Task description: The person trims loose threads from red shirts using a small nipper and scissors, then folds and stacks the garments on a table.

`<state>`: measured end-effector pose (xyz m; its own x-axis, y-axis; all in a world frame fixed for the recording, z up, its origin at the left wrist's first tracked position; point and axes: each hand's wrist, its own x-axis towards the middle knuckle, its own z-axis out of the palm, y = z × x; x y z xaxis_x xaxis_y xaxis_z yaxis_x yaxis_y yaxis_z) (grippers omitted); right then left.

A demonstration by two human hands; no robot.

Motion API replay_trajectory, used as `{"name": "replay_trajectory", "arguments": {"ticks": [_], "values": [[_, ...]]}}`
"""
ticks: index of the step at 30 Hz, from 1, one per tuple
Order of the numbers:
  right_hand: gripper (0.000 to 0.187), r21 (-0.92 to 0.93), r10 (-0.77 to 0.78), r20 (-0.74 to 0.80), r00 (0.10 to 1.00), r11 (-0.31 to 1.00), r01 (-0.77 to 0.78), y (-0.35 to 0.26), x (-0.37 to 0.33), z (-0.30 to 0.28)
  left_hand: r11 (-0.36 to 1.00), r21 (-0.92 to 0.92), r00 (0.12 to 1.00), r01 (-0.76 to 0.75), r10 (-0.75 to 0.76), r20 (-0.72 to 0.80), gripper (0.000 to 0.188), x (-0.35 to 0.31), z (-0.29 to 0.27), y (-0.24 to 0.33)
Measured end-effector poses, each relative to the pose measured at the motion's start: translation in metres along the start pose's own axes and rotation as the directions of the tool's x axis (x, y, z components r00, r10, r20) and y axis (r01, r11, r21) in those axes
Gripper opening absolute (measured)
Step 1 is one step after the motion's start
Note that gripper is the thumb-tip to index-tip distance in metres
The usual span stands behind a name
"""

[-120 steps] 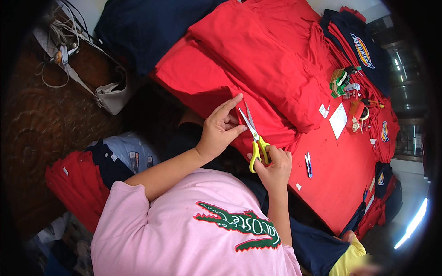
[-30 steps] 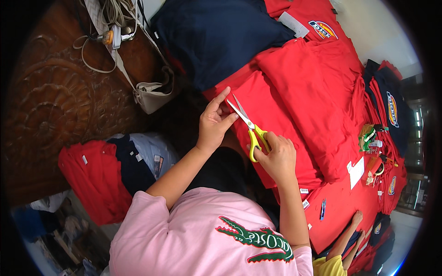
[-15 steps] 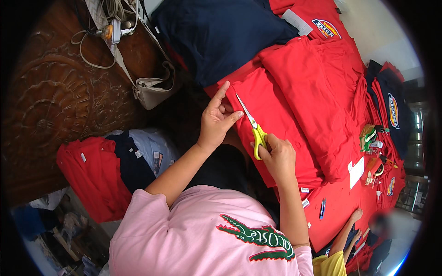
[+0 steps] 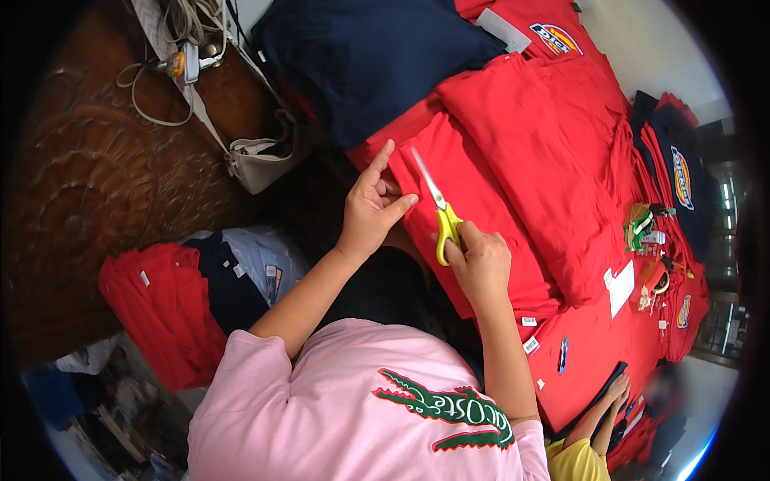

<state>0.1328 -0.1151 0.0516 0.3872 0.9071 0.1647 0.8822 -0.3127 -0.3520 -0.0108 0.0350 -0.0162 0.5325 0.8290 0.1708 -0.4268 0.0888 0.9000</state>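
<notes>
My right hand (image 4: 484, 260) grips a pair of scissors (image 4: 448, 228) by their yellow-green handles. The metal blades look closed and point up over a folded red garment (image 4: 489, 216). At that garment's left edge is my left hand (image 4: 370, 207), its index finger and thumb stretched apart and its other fingers partly curled. I see nothing held in it; whether it touches the cloth I cannot tell. More red garments (image 4: 545, 152) are heaped just beyond the scissors.
Dark navy garments (image 4: 377, 64) lie at the back. A beige bag (image 4: 261, 160) and cables (image 4: 188, 24) rest by carved wood (image 4: 88, 184) at left. Folded clothes (image 4: 172, 305) are stacked beside me. A blue-handled small tool (image 4: 563, 354) lies near a co-worker's hands (image 4: 613, 397) at lower right.
The scissors in my right hand have tilted slightly more upright and shifted a little up and left. My left hand keeps its pose. The co-worker's hands have come together around dark cloth.
</notes>
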Motion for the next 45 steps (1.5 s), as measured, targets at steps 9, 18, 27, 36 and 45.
{"name": "replay_trajectory", "arguments": {"ticks": [9,18,27,36,45], "values": [[0.024,0.787,0.669,-0.173,0.723,0.535,-0.307,0.081,-0.107,-0.078,0.998,0.051,0.989,0.044,-0.036,-0.147,0.050,0.015,-0.037,-0.015],[0.060,0.473,0.604,-0.164,0.780,0.742,-0.475,0.065,-0.210,-0.034,0.649,0.747,0.946,-0.144,0.312,-0.088,0.028,0.040,-0.044,-0.036],[0.025,0.090,0.286,-0.483,0.827,0.956,-0.278,0.094,-0.191,-0.032,0.799,0.593,0.954,-0.097,0.244,-0.174,0.011,0.079,-0.085,-0.038],[0.018,0.612,0.850,-0.270,0.453,0.514,-0.601,0.112,-0.304,-0.043,0.831,0.510,0.942,0.221,-0.046,-0.333,0.016,0.063,-0.061,-0.044],[0.019,0.638,0.840,0.029,0.542,0.401,-0.657,0.111,-0.304,-0.054,0.773,0.433,0.886,0.464,-0.412,-0.215,0.030,0.064,-0.086,-0.023]]}}
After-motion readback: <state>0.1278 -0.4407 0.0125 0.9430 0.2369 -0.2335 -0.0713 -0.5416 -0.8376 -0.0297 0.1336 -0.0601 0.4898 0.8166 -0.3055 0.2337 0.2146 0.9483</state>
